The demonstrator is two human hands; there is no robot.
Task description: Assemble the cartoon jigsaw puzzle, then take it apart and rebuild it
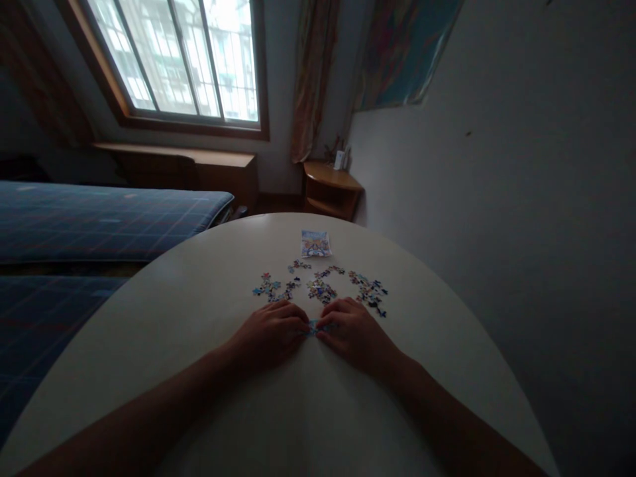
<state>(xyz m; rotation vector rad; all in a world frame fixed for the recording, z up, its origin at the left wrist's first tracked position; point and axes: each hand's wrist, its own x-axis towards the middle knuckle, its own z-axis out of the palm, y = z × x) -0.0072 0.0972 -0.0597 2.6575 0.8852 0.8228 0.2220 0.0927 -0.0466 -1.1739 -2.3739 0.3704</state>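
Between my two hands, low over the white round table [308, 411], are light-blue jigsaw puzzle pieces [313, 326], mostly covered by fingers. My left hand [272, 331] grips them from the left with bent fingers. From the right, my right hand [355, 334] pinches them between thumb and fingers. How many pieces are held, and whether they are joined, I cannot tell. Just beyond the fingertips lies a cluster of loose puzzle pieces [322, 290]. More pieces [268, 286] lie past my left hand, and another group [370, 290] past my right.
A small printed picture sheet [315, 244] lies behind the pieces. Left of the table is a bed with a blue plaid mattress [109, 222]. A wooden corner cabinet [332, 177] stands beyond the far edge, and a bare wall [477, 199] runs along the right.
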